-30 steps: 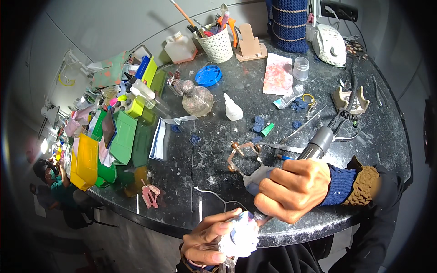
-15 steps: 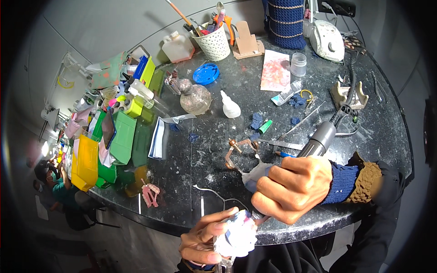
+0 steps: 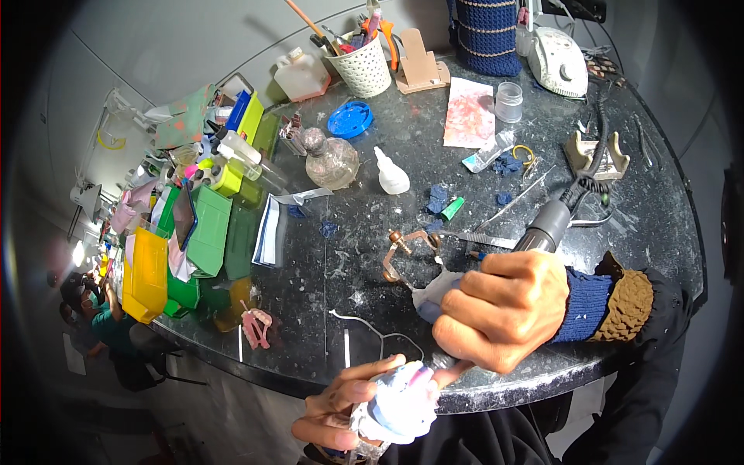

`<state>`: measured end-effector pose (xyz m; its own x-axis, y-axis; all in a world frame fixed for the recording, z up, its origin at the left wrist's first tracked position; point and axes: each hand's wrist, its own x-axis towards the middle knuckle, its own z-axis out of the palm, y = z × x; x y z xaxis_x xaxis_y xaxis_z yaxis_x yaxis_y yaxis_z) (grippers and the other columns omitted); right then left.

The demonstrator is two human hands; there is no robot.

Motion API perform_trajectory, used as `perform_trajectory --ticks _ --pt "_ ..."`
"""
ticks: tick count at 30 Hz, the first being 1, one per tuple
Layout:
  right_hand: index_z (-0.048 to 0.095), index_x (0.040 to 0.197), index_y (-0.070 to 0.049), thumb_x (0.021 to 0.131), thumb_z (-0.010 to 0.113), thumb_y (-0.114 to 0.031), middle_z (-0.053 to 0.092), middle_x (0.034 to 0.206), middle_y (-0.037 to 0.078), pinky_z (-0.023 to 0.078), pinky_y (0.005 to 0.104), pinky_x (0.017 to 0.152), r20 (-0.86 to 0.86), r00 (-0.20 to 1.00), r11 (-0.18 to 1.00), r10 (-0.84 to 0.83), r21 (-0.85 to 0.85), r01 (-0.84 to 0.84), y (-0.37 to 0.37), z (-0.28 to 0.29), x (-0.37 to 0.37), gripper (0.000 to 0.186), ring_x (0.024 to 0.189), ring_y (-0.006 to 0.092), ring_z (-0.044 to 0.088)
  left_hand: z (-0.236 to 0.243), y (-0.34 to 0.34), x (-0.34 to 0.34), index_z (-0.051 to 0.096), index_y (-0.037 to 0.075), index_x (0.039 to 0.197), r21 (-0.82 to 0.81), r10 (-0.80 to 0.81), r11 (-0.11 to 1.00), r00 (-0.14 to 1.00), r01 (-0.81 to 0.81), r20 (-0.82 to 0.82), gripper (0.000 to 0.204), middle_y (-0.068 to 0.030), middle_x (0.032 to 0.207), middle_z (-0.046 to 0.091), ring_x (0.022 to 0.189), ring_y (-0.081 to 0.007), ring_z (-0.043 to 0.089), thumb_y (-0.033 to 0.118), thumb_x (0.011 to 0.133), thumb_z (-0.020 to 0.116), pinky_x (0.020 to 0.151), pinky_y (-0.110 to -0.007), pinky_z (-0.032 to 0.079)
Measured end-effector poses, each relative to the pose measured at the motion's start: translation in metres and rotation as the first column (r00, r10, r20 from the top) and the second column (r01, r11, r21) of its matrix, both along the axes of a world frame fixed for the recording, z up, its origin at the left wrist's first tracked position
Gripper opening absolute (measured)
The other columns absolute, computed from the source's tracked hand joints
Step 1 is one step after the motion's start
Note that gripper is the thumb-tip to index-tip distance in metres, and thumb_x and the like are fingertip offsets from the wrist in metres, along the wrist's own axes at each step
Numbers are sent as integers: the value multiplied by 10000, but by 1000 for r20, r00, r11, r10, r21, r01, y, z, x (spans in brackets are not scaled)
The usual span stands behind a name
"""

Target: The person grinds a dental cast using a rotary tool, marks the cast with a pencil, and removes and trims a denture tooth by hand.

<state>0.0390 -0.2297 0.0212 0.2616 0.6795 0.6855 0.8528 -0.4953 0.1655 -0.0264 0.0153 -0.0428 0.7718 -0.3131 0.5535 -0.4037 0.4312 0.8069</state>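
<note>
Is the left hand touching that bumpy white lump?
Touching. The head view shows the left hand gripping the bumpy white lump, fingertips right against its side.

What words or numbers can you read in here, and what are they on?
No word or number reads clearly here.
Black cord behind the handpiece in the right hand: pale marks, too blurred to read.
White box with a dial: any marks are too small to read.
Clear packet with a blue end: any print is too small to read.
</note>
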Motion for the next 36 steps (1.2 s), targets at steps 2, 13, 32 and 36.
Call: perform_trajectory --ticks 2,13,32,36 --pt "437 622 -100 740 574 -466 365 553 -24 388 243 400 -12 1000 1000 1 7 -1 0 -3 1 408 444 99 457 0 2 -1 431 106 1029 11 -8 1000 1000 8 -25 450 -263 1227 482 1015 -509 541 26 695 722 794 -579 528" --pt "438 628 -98 740 574 -478 360 553 -21 383 239 391 -44 999 1000 28 8 -28 1 -5 2 419 442 99 459 0 3 -5 387 107 1163 33 16 999 1000 -16 0 406 -313 1271 404 967 -490 561 252 817 544 722 -562 544" --pt "444 623 -97 735 576 -492 348 553 -21 359 247 379 -43 999 998 -32 50 34 4 -8 0 431 431 99 446 -4 -7 12 181 117 1254 132 175 953 850 -273 497 829 -275 1040 495 698 -346 633 145 680 778 508 -394 591" --pt "438 620 -99 741 575 -462 346 554 -21 354 244 379 -23 1000 999 -1 49 2 4 -7 0 406 428 97 435 -11 -5 9 148 124 1271 57 293 932 835 -358 466 879 -245 988 503 683 -316 632 198 673 787 499 -366 582"
